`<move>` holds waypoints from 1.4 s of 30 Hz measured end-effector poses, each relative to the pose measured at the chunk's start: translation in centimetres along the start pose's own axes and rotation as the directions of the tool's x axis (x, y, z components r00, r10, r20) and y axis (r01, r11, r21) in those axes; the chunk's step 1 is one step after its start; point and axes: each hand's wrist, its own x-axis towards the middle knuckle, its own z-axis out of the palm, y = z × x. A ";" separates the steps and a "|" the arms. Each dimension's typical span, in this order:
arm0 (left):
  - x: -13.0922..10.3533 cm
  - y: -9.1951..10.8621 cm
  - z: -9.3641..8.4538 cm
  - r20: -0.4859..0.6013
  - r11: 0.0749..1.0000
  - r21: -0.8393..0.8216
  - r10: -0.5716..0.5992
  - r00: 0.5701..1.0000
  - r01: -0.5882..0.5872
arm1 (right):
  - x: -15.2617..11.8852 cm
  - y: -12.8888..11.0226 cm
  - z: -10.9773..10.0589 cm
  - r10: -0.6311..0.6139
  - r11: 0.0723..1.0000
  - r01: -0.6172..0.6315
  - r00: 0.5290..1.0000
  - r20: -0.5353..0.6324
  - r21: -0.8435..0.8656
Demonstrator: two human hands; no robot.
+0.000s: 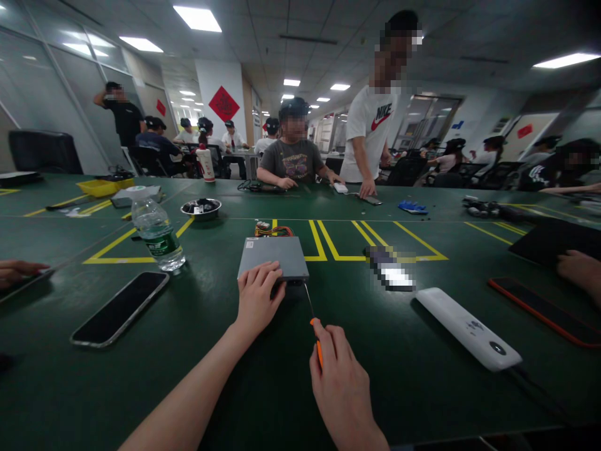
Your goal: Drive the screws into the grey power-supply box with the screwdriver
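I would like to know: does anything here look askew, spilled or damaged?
Nothing looks spilled or damaged. The water bottle appears to lean, but probably only from lens distortion. The metal box, under the left hand, shows no clear dent; the right hand holds the screwdriver at its near edge.

A clear bottle (159, 237) with a green label is standing on the green worktop (84, 401), just beside a dark-screened phone (121, 308) that's lying flat. Beyond them a steel bowl (201, 215) is sitting, and a lidded cup (205, 166) is standing near the far edge. Over to the right, a long white device (467, 327) is lying between a lit phone (395, 275) and a red-edged phone (547, 311). Across from us, someone in grey (295, 164) is sitting while someone in white (369, 125) is standing alongside. Behind, a red diamond (224, 104) is hanging on a pillar (206, 81).
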 end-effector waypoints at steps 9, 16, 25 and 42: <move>0.0 0.0 -0.1 0.005 1.000 0.012 0.002 1.000 -0.003 | -0.5 0.9 0.5 0.050 0.996 -0.049 0.999 -0.012 0.077; 0.0 -0.1 -0.1 0.006 1.000 0.005 0.005 1.000 -0.005 | -0.3 0.9 0.4 0.048 0.993 -0.044 0.998 -0.036 0.105; 0.1 0.0 -0.1 0.001 1.000 0.004 0.007 1.000 -0.007 | 0.1 1.5 -0.4 0.063 0.994 -0.055 0.995 -0.073 0.098; 0.1 0.0 0.1 -0.003 1.000 0.010 0.021 1.000 -0.021 | 0.5 0.2 -0.4 0.309 0.824 -0.316 0.946 0.095 0.470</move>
